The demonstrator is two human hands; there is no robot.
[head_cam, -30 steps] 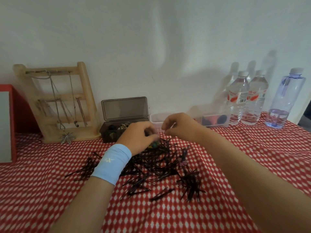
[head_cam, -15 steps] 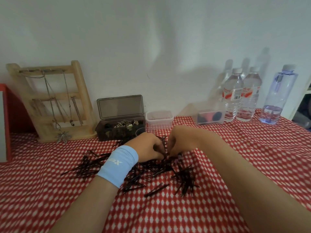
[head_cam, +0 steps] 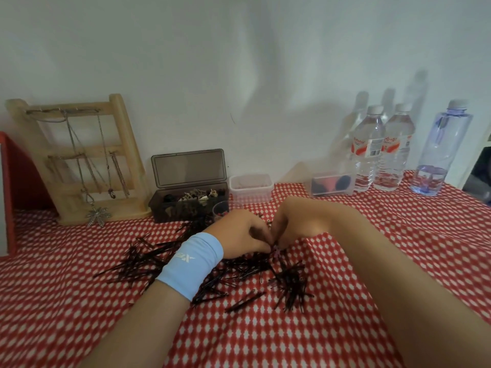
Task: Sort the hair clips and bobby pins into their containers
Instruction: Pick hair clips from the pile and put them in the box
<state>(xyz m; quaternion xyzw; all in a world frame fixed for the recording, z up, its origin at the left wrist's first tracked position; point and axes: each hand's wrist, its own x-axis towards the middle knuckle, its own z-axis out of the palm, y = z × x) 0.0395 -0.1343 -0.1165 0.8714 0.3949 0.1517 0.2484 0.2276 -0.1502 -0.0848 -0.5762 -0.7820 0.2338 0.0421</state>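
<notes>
While both my hands are down on the heap: their fingertips meet at its far side, in front of the boxes.
Left hand (head_cam: 239, 235): light blue wristband (head_cam: 191, 264) on the wrist; thumb and fingers are closed together on a small pinkish clip (head_cam: 276, 251).
Right hand (head_cam: 295, 224): fingers curled down to the same clip, tips hidden, so I cannot tell if they grip it.
Bobby pins (head_cam: 148, 261): a loose dark heap on the desk (head_cam: 79, 309), spreading left past my wristband and right up to my right forearm.
Dark box (head_cam: 186, 208): lid standing open, clips inside, just behind my left hand, with a clear cup (head_cam: 220, 208) just beside its front right corner.
Clear tub (head_cam: 251, 187): right of the dark box, by the wall.
Second clear tub (head_cam: 332, 183): further right, dark and pink things inside, near 3 bottles (head_cam: 369, 155).
Wooden rack (head_cam: 79, 160): leaning on the wall at far left, chains hanging.
Open room: checked cloth between the heap and me, and right of my arm out to the bottles.
Edges: rack, boxes and bottles line the wall; a red upright (head_cam: 16, 181) closes the left side.
</notes>
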